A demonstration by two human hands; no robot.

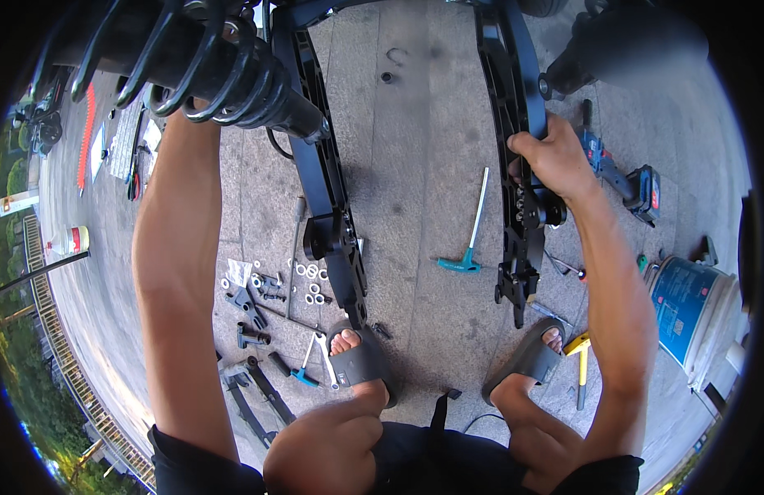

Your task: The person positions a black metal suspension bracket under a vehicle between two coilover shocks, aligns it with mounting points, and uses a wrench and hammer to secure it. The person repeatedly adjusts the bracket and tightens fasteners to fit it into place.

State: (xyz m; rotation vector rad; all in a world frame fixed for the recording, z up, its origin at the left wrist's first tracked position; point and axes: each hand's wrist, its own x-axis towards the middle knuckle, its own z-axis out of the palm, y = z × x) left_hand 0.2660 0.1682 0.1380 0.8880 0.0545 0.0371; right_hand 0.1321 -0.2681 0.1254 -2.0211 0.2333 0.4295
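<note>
1. Right hand (555, 161), nearer, curls around the right black rail (516, 219), which runs lengthwise ahead of and behind it.
2. Left hand hides behind the coil-spring shock (192, 62); its grip cannot be told.

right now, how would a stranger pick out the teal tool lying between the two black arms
Find the long black frame arm gripped by the right hand. On the paving left of it lies a teal T-handled tool, its silver shaft pointing up the view. That shaft looks longer than on the other teal-handled tool, beside the left sandal.
</note>
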